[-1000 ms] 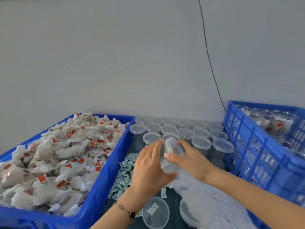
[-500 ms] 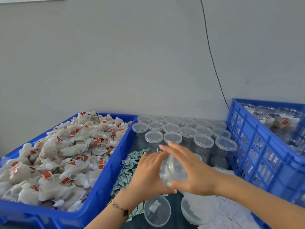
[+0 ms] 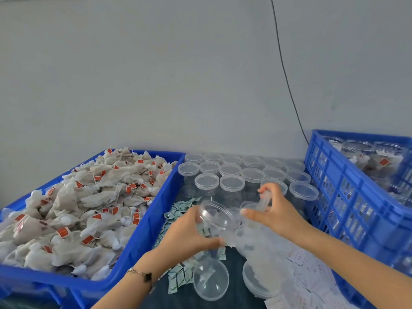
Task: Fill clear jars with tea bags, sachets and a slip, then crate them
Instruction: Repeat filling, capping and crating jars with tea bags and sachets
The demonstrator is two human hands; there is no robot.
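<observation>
Head view: left hand [image 3: 189, 233] gripped open jar [image 3: 217, 217], tilted, above sachets [image 3: 178, 275]; right hand [image 3: 270, 214] pinched lid [image 3: 259, 202] just beside jar mouth; looked like uncapping step; next needed lid set down, then tea bags [image 3: 89, 204] from left bin.

A dark-topped bench [image 3: 231, 302] stands against a grey wall. On it sit a blue crate of tea bags [image 3: 142, 230] at left, lidded clear jars [image 3: 231, 184] at the back, small sachets [image 3: 180, 277], two loose lids [image 3: 210, 279], white paper slips [image 3: 312, 279], and a blue crate of filled jars [image 3: 347, 204] at right.
</observation>
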